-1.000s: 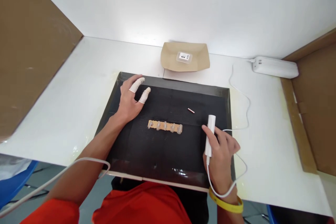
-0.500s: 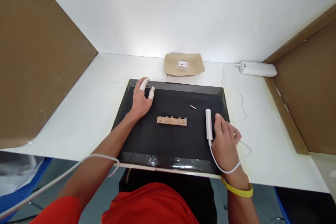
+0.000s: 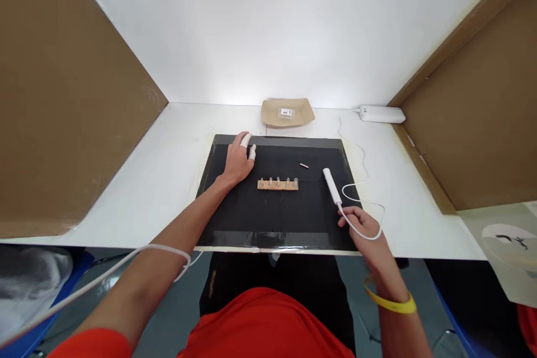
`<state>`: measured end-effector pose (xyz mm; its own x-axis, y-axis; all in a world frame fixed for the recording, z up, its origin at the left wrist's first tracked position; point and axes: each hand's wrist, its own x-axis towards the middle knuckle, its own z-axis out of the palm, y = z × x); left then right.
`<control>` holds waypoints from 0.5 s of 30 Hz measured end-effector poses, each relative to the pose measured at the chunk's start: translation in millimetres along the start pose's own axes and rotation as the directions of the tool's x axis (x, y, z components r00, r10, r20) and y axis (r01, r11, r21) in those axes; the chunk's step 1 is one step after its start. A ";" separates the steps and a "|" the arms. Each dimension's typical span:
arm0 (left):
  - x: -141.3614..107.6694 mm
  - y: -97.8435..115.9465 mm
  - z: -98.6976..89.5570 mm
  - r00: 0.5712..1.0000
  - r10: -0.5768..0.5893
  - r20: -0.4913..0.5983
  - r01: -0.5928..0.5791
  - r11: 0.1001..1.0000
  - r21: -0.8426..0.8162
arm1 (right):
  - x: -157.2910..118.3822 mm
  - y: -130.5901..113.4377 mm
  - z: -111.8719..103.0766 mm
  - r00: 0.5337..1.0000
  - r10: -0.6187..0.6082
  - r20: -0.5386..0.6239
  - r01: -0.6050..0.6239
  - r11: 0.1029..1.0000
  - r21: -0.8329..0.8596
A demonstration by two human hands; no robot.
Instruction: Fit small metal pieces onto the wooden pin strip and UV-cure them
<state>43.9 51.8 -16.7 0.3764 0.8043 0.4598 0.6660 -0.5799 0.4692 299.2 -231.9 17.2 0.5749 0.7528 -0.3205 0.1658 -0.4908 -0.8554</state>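
Observation:
My left hand (image 3: 240, 158) rests on the upper left of the black mat (image 3: 243, 215), fingers apart, with white covers on two fingertips. My right hand (image 3: 363, 224) is at the mat's lower right, fingers curled near the cable end of a white stick-shaped device (image 3: 332, 186); whether they pinch the cable is too small to tell. Between the hands lies a cardboard strip (image 3: 277, 185) bearing several small clear pieces. A short thin pale piece (image 3: 304, 165) lies above and right of the strip.
Behind the mat sits a brown paper tray (image 3: 308, 114) with a small labelled clear box (image 3: 286, 113) in it. A white power strip (image 3: 382, 114) is at the back right. The white cable (image 3: 364, 156) winds along the right side. Cardboard panels stand left and right.
The head view has shifted. My right hand has moved down toward the device's cable end, its fingers more curled. The device is now tilted, and the cable loops differently. My left hand stays put.

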 end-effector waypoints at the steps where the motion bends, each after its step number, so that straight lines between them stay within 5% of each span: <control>1: 0.5 1.6 -0.7 1.000 0.010 0.015 -0.010 1.000 0.007 | -0.9 -1.3 -8.0 0.997 0.034 0.071 -0.040 0.996 0.079; 6: 3.2 6.4 -3.3 0.994 0.073 0.078 -0.076 0.997 0.027 | -8.3 -2.7 -28.9 0.966 0.082 0.246 -0.179 0.897 0.403; 11: 6.3 4.0 -2.4 0.990 0.097 0.104 -0.100 0.995 0.029 | -17.1 7.2 -21.2 0.949 0.120 0.293 -0.300 0.638 0.709; 15: 7.3 2.3 -1.1 0.989 0.101 0.109 -0.104 0.994 0.022 | -22.0 14.6 -17.2 0.946 0.091 0.310 -0.280 0.707 0.650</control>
<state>47.4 56.2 -11.5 0.5097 0.7512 0.4193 0.6374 -0.6571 0.4024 302.7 -263.2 18.8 0.3111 0.8038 -0.5070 -0.5644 -0.2730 -0.7791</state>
